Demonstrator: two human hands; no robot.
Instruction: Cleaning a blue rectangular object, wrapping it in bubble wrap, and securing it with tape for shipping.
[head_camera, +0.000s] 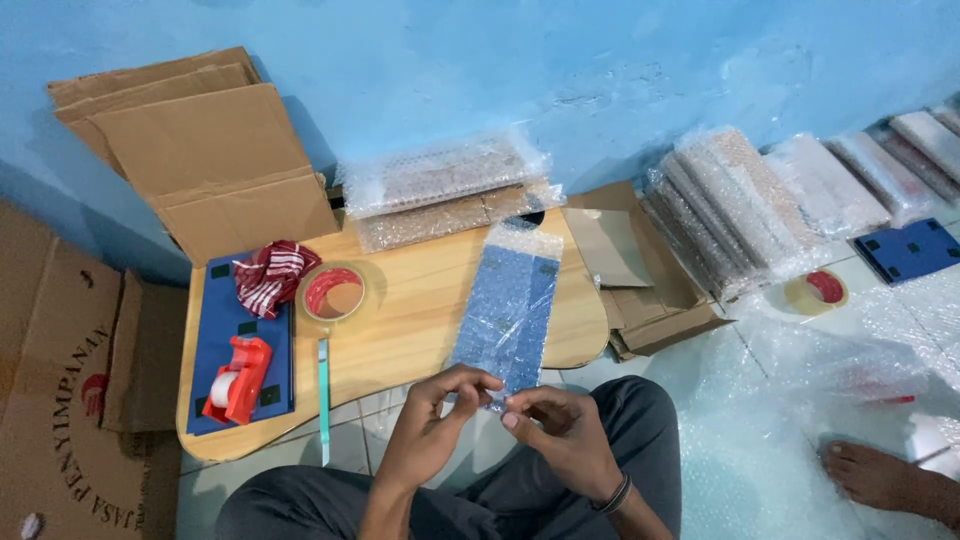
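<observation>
A long blue flat item wrapped in bubble wrap (508, 305) lies on the small wooden lap table (420, 300), its near end over the table's front edge. My left hand (440, 420) and my right hand (560, 425) meet at that near end, fingers pinching the loose bubble wrap there. A roll of clear tape with a red core (332, 293) lies on the table to the left. A red tape dispenser (238, 380) sits on a blue board (232, 335) at the table's left end, beside a red and white striped cloth (268, 275).
Flattened cardboard boxes (200, 150) lean on the blue wall at left. Bubble-wrapped packs (445, 190) are stacked at the table's back, more (760, 200) along the wall at right. A second tape roll (817, 291) and bubble wrap sheet (800, 400) lie on the floor. Another person's foot (880, 478) is at lower right.
</observation>
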